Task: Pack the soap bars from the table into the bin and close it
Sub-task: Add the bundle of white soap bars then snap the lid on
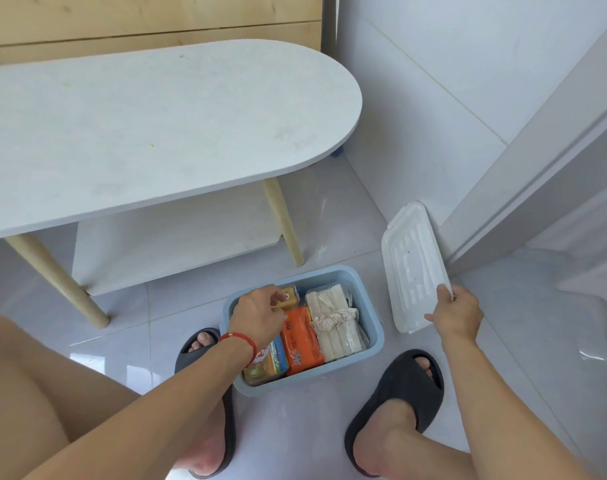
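Note:
A light blue bin (376, 336) stands open on the floor between my feet. It holds packed soap bars: an orange pack (300, 341), a bag of white bars (333, 320), a yellow bar (291, 296) and green-yellow packs (265, 367). My left hand (259, 315) hovers over the bin's left side, fingers curled down toward the yellow bar, with nothing clearly held. My right hand (456, 315) grips the near end of the white lid (413, 268), which leans against the wall corner to the right of the bin.
A white oval table (139, 126) with wooden legs (58, 275) and a lower shelf (177, 237) stands beyond the bin. A white wall and door frame (523, 174) rise at right. My feet in dark slippers (399, 400) flank the bin on the tiled floor.

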A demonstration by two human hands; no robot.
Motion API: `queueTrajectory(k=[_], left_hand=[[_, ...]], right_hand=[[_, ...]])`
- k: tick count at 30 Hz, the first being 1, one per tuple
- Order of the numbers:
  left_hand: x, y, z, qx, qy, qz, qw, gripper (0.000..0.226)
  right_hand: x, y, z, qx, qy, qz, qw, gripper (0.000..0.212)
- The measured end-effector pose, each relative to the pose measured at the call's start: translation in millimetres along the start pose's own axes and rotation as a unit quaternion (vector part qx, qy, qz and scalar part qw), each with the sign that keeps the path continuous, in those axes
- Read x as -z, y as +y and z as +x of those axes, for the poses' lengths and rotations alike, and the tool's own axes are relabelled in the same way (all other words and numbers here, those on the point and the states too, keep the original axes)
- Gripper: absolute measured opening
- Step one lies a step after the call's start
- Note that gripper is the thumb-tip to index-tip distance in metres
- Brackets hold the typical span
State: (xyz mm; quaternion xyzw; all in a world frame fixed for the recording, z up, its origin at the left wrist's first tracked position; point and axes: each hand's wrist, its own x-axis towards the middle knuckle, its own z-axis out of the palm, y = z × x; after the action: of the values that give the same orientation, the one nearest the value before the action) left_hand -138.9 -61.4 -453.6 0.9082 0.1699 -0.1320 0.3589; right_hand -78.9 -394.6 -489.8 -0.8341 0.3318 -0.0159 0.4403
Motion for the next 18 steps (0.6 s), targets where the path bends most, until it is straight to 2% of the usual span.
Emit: queueTrajectory(k=[4,7,9,10,12,14,16,18], left_hand=[[1,10,-5,0.001,0.002,-0.015,1.000,0.028],[3,26,-8,0.003,0.000,-0.057,0.998,0.025],[6,39,-7,0.046,-0.014,-0.130,0.990,0.020],[10,45,-7,0.088,-0.033,-0.208,0.974,0.017],[18,56,-6,0.164,-0.084,-0.396,0.899,0.022],[28,62,-4,0.201,-0.134,-0.534,0.810,0.042],[37,60,2,0.225,-0.168,-0.627,0.727,0.059],[48,53,7,0.229,-0.180,-0.682,0.671,0.066]], right_hand=[[10,-15,-19,-0.004,-0.002,0.041,0.999,0.025],[26,-26,-40,0.048,-0.011,0.049,0.998,0.019],[38,-29,-55,0.112,-0.017,0.027,0.993,0.016],[44,-30,-62,0.146,-0.020,0.018,0.989,0.015],[55,-29,-79,0.205,-0.033,0.012,0.978,0.013],[63,-27,-94,0.252,-0.057,0.024,0.966,0.017],[68,-26,-103,0.286,-0.091,0.037,0.953,0.021],[69,-29,-109,0.309,-0.145,0.039,0.939,0.021]])
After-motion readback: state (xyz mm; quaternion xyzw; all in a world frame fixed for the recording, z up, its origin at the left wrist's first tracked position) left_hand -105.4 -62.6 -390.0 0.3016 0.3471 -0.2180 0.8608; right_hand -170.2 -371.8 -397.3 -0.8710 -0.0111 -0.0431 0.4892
